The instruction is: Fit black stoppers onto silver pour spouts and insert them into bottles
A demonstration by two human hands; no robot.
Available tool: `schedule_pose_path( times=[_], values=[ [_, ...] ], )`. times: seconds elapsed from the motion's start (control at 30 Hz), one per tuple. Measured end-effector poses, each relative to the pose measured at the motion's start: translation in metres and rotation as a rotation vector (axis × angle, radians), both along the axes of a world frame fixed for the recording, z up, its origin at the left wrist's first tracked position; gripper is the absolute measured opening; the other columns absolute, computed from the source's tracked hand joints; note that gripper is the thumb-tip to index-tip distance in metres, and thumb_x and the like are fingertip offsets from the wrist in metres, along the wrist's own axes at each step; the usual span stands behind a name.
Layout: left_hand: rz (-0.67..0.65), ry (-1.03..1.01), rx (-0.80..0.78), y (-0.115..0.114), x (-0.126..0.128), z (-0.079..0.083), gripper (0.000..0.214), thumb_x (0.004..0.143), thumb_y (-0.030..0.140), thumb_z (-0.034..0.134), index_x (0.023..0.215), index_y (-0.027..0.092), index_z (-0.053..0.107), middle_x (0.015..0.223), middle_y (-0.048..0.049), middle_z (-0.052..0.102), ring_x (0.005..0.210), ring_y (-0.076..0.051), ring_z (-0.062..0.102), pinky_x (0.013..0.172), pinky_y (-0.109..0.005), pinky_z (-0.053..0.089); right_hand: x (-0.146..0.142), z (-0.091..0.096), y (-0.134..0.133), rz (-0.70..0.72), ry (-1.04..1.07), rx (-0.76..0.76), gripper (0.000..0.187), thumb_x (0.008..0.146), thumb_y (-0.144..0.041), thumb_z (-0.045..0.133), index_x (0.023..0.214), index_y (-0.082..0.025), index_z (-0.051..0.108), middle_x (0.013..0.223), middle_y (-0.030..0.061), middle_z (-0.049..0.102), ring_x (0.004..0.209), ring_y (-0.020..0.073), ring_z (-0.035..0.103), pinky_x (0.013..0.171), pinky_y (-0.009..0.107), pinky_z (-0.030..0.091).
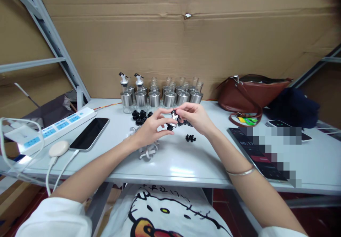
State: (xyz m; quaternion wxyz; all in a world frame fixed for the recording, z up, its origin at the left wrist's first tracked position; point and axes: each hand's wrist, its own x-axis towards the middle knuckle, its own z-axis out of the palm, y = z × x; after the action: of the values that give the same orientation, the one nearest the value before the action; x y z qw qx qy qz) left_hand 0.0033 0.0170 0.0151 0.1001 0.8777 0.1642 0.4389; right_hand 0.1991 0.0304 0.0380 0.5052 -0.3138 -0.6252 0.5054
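My left hand grips a bottle pourer spout, silvery with black parts, between thumb and fingers above the table. At its upper end, my right hand pinches with thumb and forefinger; the exact small part there is partly hidden. Behind my hands, glass bottles with steel sleeves stand in rows, and two front-left ones carry pourer spouts. Black stoppers lie beyond my left hand. Pale spout pieces lie partly under my left wrist. Small black caps and darker pieces lie near my right hand.
On the left are a power strip, a phone and a round white charger with cables. To the right sit a brown bag, a dark cloth item and a tablet. Cardboard stands behind.
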Motion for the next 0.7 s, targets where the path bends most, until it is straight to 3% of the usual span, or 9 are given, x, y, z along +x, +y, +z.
schedule_pose_path(
  times=[0.2,0.4,0.57,0.7],
  values=[
    [-0.005,-0.022,0.085,-0.001,0.0,0.002,0.026,0.082,0.024,0.065,0.107,0.024,0.059,0.12,-0.0067,0.046,0.082,-0.011,0.062,0.08,-0.035,0.056,0.006,0.0,-0.001,0.278,0.12,-0.239,0.027,0.069,-0.03,0.078,0.091,-0.019,0.069,0.075,-0.0005,0.064,0.064,0.0084,0.055,0.059,0.024,0.044],
    [0.131,0.036,0.252,-0.004,-0.001,0.003,0.022,0.082,0.033,0.063,0.102,0.023,0.06,0.118,-0.0074,0.05,0.09,-0.016,0.057,0.084,-0.037,0.049,0.003,-0.012,0.0,0.567,0.198,-0.359,0.025,0.076,-0.038,0.071,0.088,-0.015,0.069,0.083,0.0018,0.059,0.074,0.0097,0.051,0.061,0.023,0.042],
    [0.203,0.046,0.324,-0.007,0.0,0.005,0.023,0.084,0.039,0.06,0.101,0.024,0.06,0.117,-0.0057,0.053,0.084,-0.014,0.055,0.085,-0.035,0.041,0.0,-0.017,0.001,0.638,0.216,-0.346,0.026,0.08,-0.041,0.067,0.089,-0.017,0.067,0.083,0.0005,0.056,0.076,0.0104,0.049,0.067,0.026,0.044],
    [0.229,0.048,0.342,-0.006,0.0,0.005,0.024,0.085,0.043,0.057,0.101,0.025,0.061,0.116,-0.0051,0.053,0.083,-0.014,0.054,0.086,-0.034,0.038,-0.005,-0.017,-0.001,0.608,0.232,-0.351,0.03,0.071,-0.042,0.075,0.084,-0.017,0.066,0.075,-0.0017,0.054,0.071,0.0106,0.049,0.064,0.025,0.046]
  ],
)
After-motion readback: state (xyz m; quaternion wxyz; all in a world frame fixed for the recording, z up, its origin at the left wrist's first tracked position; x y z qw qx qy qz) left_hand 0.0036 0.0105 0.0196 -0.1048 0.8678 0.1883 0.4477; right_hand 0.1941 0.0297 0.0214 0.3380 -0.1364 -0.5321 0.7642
